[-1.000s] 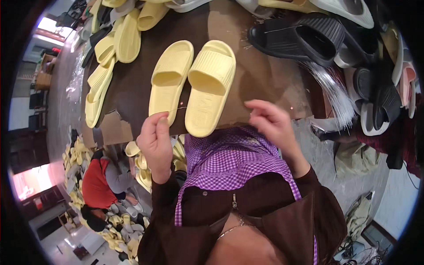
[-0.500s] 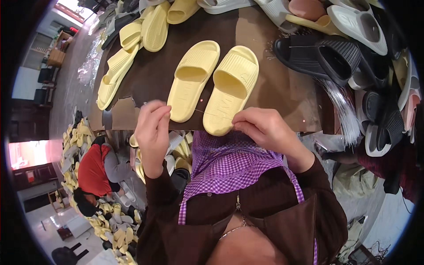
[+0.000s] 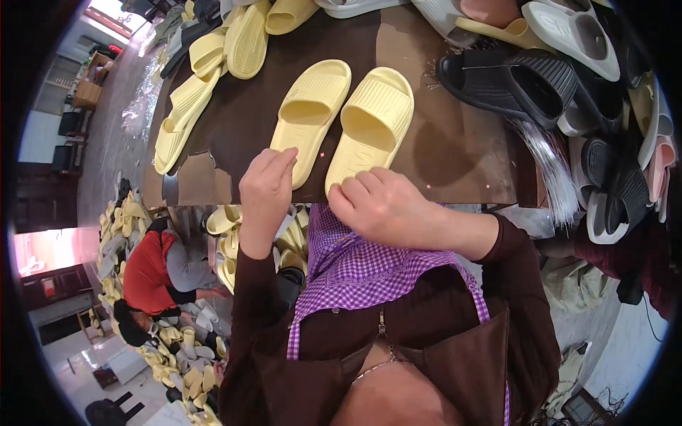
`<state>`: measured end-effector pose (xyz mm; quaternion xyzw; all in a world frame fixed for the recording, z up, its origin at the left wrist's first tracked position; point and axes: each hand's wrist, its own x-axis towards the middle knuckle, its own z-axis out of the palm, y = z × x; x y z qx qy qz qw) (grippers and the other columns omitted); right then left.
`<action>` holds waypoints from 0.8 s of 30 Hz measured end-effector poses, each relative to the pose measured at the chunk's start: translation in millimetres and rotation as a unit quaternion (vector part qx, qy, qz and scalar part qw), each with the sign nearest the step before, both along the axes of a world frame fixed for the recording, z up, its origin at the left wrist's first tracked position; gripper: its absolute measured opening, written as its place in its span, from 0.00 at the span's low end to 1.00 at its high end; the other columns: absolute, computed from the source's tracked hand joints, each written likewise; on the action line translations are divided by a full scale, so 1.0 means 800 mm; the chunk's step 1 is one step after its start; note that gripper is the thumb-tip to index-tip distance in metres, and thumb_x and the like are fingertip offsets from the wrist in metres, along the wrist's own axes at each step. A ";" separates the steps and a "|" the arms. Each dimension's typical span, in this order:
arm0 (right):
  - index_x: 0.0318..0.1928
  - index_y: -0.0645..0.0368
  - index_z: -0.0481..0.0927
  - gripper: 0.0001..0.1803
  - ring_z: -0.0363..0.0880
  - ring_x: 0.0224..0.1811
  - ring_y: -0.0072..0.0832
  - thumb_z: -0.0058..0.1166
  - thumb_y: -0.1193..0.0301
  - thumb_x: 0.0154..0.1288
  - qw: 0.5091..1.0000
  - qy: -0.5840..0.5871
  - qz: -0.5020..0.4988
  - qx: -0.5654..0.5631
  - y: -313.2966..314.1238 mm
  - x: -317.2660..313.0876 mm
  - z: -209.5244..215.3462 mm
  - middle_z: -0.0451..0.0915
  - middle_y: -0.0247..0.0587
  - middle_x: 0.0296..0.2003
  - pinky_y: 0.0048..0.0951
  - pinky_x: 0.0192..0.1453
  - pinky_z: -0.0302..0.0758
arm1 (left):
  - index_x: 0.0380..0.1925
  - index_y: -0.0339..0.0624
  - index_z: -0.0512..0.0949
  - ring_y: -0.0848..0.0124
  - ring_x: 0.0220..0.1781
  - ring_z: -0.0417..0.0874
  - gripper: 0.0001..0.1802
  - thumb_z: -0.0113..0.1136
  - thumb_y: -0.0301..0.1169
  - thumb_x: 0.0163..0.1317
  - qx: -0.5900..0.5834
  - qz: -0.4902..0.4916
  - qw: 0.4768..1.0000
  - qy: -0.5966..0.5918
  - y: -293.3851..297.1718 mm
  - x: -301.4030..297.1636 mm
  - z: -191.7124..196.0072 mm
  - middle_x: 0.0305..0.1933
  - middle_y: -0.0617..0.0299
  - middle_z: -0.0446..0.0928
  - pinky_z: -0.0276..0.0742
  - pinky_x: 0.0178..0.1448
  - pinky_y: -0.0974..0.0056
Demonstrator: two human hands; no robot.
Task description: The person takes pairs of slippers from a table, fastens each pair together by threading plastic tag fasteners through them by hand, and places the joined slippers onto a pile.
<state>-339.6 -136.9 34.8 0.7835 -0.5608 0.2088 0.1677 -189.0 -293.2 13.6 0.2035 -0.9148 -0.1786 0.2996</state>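
Observation:
Two pale yellow slide sandals lie side by side on a dark brown table (image 3: 455, 153), toes pointing away from me. My left hand (image 3: 264, 192) rests its fingertips on the heel of the left sandal (image 3: 309, 117). At the heel of the right sandal (image 3: 371, 124) my right hand (image 3: 383, 206) lies palm down, its fingers curled over the heel edge at the table's near rim. Neither sandal is lifted.
More yellow sandals (image 3: 213, 67) are piled at the table's far left. Black and white sandals (image 3: 526, 78) crowd the right side beside a bundle of clear plastic bags (image 3: 550, 170). Below left, a person in red (image 3: 153, 270) crouches among yellow sandals on the floor.
Both hands have come forward from the table's near edge onto the heels of the two sandals. The view has tilted so the sandals sit lower and nearer.

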 end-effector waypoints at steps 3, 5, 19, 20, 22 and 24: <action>0.26 0.59 0.73 0.06 0.74 0.23 0.27 0.52 0.71 0.44 0.999 0.016 -0.019 0.035 -0.008 -0.008 -0.022 0.72 0.34 0.20 0.26 0.26 0.70 | 0.38 0.36 0.79 0.60 0.32 0.78 0.10 0.55 0.20 0.54 0.040 -0.028 0.998 0.027 -0.008 -0.007 -0.012 0.32 0.52 0.75 0.74 0.36 0.62; 0.28 0.59 0.72 0.07 0.75 0.25 0.28 0.52 0.72 0.46 0.995 0.030 -0.041 0.089 -0.009 -0.015 -0.032 0.72 0.36 0.23 0.26 0.28 0.72 | 0.39 0.36 0.79 0.60 0.32 0.79 0.11 0.54 0.19 0.55 0.062 -0.046 0.996 0.041 -0.013 -0.013 -0.020 0.32 0.51 0.76 0.74 0.36 0.63; 0.28 0.59 0.72 0.07 0.76 0.28 0.29 0.52 0.72 0.45 0.995 -0.043 -0.077 0.048 -0.011 -0.006 -0.016 0.72 0.37 0.25 0.26 0.31 0.73 | 0.45 0.31 0.75 0.79 0.32 0.76 0.12 0.48 0.22 0.63 0.382 0.008 0.924 0.010 -0.005 0.001 -0.010 0.35 0.61 0.77 0.71 0.34 0.74; 0.28 0.60 0.72 0.08 0.76 0.28 0.28 0.52 0.72 0.44 0.997 -0.039 -0.027 0.053 -0.008 0.001 -0.013 0.72 0.37 0.25 0.26 0.30 0.73 | 0.46 0.31 0.75 0.79 0.32 0.76 0.12 0.48 0.22 0.64 0.338 0.017 0.941 0.017 -0.005 0.010 -0.010 0.36 0.60 0.76 0.71 0.34 0.75; 0.28 0.61 0.72 0.08 0.75 0.27 0.27 0.52 0.72 0.44 0.999 -0.037 -0.012 0.033 -0.004 0.008 -0.013 0.71 0.37 0.25 0.25 0.30 0.72 | 0.46 0.31 0.75 0.78 0.33 0.76 0.13 0.48 0.22 0.63 0.357 0.025 0.933 0.023 -0.005 0.023 -0.010 0.38 0.60 0.76 0.72 0.35 0.74; 0.29 0.62 0.73 0.10 0.73 0.25 0.26 0.52 0.71 0.43 0.999 -0.031 0.027 -0.007 -0.005 0.013 -0.013 0.70 0.36 0.24 0.25 0.29 0.71 | 0.48 0.31 0.75 0.77 0.34 0.76 0.14 0.47 0.21 0.63 0.392 0.049 0.918 0.038 -0.006 0.035 -0.010 0.40 0.59 0.75 0.73 0.35 0.73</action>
